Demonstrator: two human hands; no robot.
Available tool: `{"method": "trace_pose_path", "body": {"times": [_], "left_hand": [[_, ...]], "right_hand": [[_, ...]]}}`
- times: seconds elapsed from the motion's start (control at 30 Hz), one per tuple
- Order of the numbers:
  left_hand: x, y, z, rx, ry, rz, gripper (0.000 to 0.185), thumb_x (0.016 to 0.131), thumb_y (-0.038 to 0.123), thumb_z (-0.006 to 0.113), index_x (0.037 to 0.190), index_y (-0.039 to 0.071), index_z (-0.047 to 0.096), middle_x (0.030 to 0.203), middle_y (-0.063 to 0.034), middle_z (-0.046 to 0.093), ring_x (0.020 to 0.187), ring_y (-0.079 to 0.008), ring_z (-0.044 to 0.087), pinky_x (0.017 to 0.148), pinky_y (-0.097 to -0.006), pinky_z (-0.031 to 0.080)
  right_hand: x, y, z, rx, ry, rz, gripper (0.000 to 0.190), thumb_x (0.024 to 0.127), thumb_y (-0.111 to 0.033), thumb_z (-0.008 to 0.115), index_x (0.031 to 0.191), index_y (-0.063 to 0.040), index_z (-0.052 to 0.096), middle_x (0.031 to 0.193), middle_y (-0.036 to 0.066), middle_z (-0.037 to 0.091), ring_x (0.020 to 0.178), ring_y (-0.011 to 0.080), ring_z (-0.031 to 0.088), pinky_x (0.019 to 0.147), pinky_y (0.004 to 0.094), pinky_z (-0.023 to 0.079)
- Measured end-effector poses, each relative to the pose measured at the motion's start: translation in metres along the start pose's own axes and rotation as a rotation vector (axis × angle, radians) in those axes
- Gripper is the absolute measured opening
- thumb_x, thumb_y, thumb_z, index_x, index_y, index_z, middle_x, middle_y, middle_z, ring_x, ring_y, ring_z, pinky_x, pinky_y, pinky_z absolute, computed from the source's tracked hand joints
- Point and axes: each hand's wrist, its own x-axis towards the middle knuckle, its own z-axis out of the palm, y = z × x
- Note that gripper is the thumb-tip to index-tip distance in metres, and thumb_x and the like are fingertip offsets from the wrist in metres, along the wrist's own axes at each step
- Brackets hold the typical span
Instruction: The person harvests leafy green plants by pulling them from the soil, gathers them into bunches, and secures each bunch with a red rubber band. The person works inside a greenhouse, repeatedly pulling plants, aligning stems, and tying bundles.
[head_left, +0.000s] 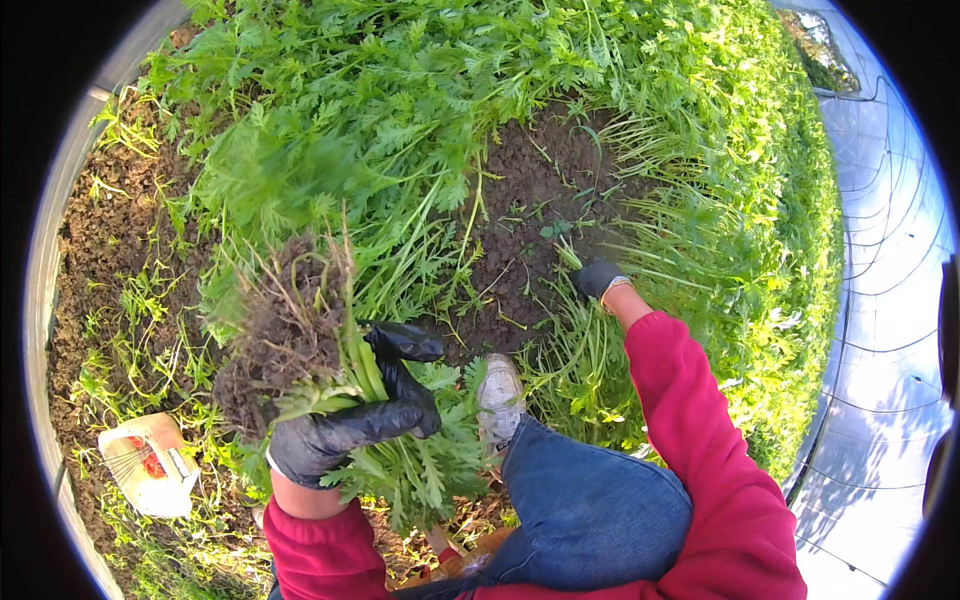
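Observation:
My left hand (360, 420), in a black glove, grips a bunch of leafy green plants (364, 375) by the stems. The bunch's roots, clumped with soil (285, 322), point up and to the left, while its lobed leaves hang below the hand. My right hand (598, 279), also in a dark glove, is down at the stem bases of the standing green plants (675, 217), at the right edge of the bare soil. Its fingers are mostly hidden, so its hold cannot be told. A few cut-looking pale stems (568, 253) show beside it.
Dense leafy plants (420, 82) fill the top and right. A cut plastic jug (150, 465) with red things inside lies at lower left. My white shoe (500, 397) is on the ground before my bent knee. Plastic sheeting (885, 300) runs along the right; a pale edging (56, 225) curves along the left.

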Motion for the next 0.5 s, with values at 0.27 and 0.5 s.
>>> {"method": "trace_pose_path", "body": {"times": [0.27, 0.5], "left_hand": [[-0.004, 0.001, 0.003, -0.012, 0.025, -0.033, 0.061, 0.066, 0.011, 0.072, 0.115, -0.014, 0.044, 0.066, -0.0145, 0.060, 0.060, -0.0249, 0.057, 0.063, -0.0352, 0.046], [-0.008, -0.002, -0.001, -0.057, 0.015, -0.012, 0.062, 0.065, 0.012, 0.072, 0.114, -0.013, 0.045, 0.066, -0.0147, 0.060, 0.057, -0.0243, 0.056, 0.060, -0.0346, 0.045]], "right_hand": [[-0.015, -0.009, 0.012, 0.101, -0.081, 0.038, 0.053, 0.082, -0.048, 0.055, 0.110, -0.004, 0.063, 0.116, 0.021, 0.059, 0.109, 0.0358, 0.055, 0.094, 0.0402, 0.043], [-0.014, -0.019, 0.012, 0.026, -0.151, -0.020, 0.038, 0.088, -0.035, 0.047, 0.111, -0.010, 0.064, 0.122, 0.019, 0.056, 0.113, 0.0347, 0.053, 0.098, 0.0391, 0.041]]}}
